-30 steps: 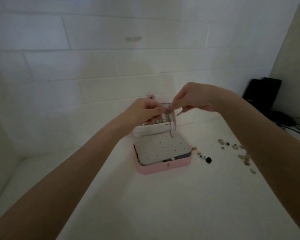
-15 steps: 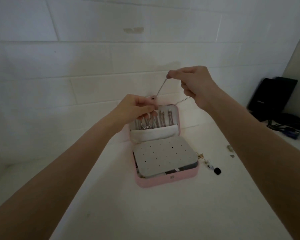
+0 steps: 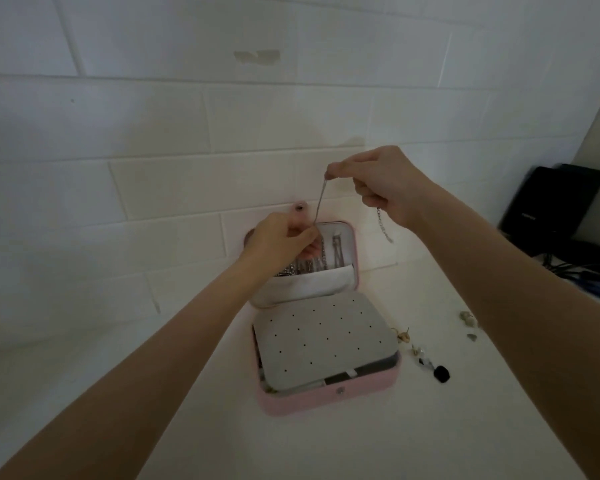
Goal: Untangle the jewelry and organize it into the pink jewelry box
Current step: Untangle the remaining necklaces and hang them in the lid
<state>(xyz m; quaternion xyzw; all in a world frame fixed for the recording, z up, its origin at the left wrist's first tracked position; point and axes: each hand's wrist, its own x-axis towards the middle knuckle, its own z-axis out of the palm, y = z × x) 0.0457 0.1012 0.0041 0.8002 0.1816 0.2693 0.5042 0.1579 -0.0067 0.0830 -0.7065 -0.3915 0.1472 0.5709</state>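
Note:
The pink jewelry box (image 3: 329,398) lies open on the white surface, its lid (image 3: 350,251) leaning against the brick wall. A grey perforated panel (image 3: 326,341) covers the base. Several silver chains hang inside the lid above a white pocket (image 3: 309,285). My left hand (image 3: 279,239) pinches the lower end of a thin silver chain (image 3: 320,200) at the lid's top edge. My right hand (image 3: 378,181), raised above the box, pinches the chain's upper part taut. The chain's clasp end (image 3: 383,225) dangles from below that hand.
Small earrings and a black bead (image 3: 441,374) lie right of the box. More small pieces (image 3: 468,320) lie further right, partly hidden by my right arm. A black device (image 3: 551,206) and cables stand at the far right. The wall rises directly behind the box.
My right hand has risen from the lid, drawing the chain taut. My left hand stays pinching at the lid's top edge. The camera has moved closer to the box.

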